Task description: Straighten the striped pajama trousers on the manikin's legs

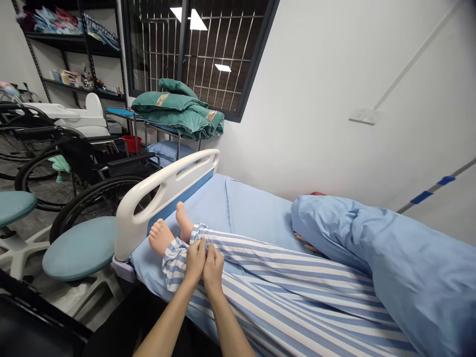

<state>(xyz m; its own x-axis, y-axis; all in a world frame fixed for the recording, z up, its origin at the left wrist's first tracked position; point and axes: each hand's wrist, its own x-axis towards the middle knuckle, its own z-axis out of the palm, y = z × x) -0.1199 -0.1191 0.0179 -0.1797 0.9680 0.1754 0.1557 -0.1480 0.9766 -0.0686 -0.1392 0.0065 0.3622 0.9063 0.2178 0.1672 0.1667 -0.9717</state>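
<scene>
Although the striped pants (282, 270) reach both ankles, the cuffs look kinda messy

Pants lie along the bed w/ both legs in them, so IMO covering the shins is done. What's not neat yet: the near cuff (174, 262) is bunched and baggy round the ankle, and the far cuff (199, 230) is rucked up too. Bare feet (159, 237) poke out past the cuffs, toes up, close to the footboard (169, 186).

L hand (195, 259) and R hand (213, 265) are side by side over the lower legs, just up from the cuffs, fingers curled in, knuckles up. Prob pinching some cloth, but the fingertips are hidden, so can't tell if they're gripping anything.

Blue quilt (409, 263) is heaped toward the upper end, off the shins, w/ pale blue sheet (256, 206) showing beside the legs. Waist end's covered or out of view, so idk how the pants sit up there. FWIW a wheelchair (107, 183) is parked past the footboard, w/ a stool (80, 248) nearby.
</scene>
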